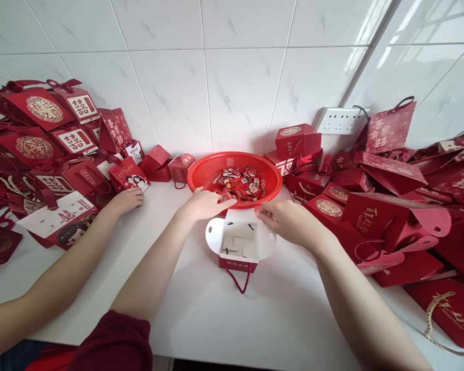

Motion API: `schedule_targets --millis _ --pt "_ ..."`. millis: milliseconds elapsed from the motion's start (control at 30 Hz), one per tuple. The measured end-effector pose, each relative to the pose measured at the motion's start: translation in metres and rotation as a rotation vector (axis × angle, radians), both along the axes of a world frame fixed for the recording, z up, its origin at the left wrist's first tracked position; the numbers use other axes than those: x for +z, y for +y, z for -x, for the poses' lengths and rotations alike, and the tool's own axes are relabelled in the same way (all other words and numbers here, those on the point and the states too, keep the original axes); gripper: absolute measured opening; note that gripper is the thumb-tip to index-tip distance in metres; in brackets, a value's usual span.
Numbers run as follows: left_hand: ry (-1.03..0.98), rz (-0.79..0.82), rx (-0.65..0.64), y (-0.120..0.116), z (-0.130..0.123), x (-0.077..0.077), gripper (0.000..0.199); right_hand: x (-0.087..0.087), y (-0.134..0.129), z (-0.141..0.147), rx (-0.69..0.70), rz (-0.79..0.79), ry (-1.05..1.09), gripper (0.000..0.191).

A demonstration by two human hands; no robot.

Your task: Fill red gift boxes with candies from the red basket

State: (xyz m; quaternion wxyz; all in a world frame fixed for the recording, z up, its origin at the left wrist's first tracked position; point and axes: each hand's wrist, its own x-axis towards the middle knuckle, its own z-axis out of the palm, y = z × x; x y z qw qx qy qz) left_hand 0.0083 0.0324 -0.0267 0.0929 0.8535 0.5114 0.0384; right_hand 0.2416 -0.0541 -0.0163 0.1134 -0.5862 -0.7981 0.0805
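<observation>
An open gift box point(237, 264), red outside and white inside, stands on the table before me, its flaps spread and a dark red cord handle hanging at the front. Pale folded pieces show on its inside bottom. Behind it sits a red plastic basket point(193, 178) with wrapped candies point(244, 186). My left hand point(203, 204) is at the basket's near rim, thumb stretched out beside a red wrapper; its other fingers are partly hidden. Curled fingers of my right hand point(284, 219) are by the box's rear and right flaps; whatever they hold is hidden.
Another person's hand point(127, 201) rests on the table at left, beside a red box point(129, 174). Stacked red gift boxes point(42, 111) line the left; more boxes point(390, 226) are heaped at right. A power strip point(342, 121) is against the tiled wall.
</observation>
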Motion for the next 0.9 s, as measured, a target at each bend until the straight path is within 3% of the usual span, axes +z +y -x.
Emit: schedule_targets --millis 133,267,400,500,567,633,800,900 --pt "0.013 -0.016 0.01 0.0 0.001 -0.002 0.069 -0.015 0.022 0.006 0.061 -0.247 0.162 0.021" --pt "0.016 -0.051 0.009 -0.002 0.001 -0.004 0.068 -0.038 0.048 0.012 0.196 -0.229 0.179 0.035" --pt "-0.016 -0.041 -0.017 -0.002 0.005 -0.002 0.06 -0.049 0.056 0.014 0.2 -0.239 0.145 0.044" --pt "-0.287 0.051 -0.002 0.008 0.018 0.003 0.048 -0.049 0.055 0.014 0.192 -0.244 0.123 0.046" --pt "-0.622 0.017 0.131 0.023 0.033 0.007 0.04 -0.049 0.056 0.014 0.193 -0.253 0.118 0.046" --pt "-0.916 -0.124 0.355 0.045 0.053 0.009 0.037 -0.05 0.056 0.014 0.19 -0.263 0.116 0.046" --pt "-1.144 -0.209 0.733 0.108 0.103 0.001 0.052 -0.053 0.058 0.015 0.181 -0.29 0.112 0.045" --pt "-1.2 -0.183 0.802 0.133 0.122 -0.008 0.054 -0.053 0.058 0.016 0.179 -0.304 0.116 0.044"
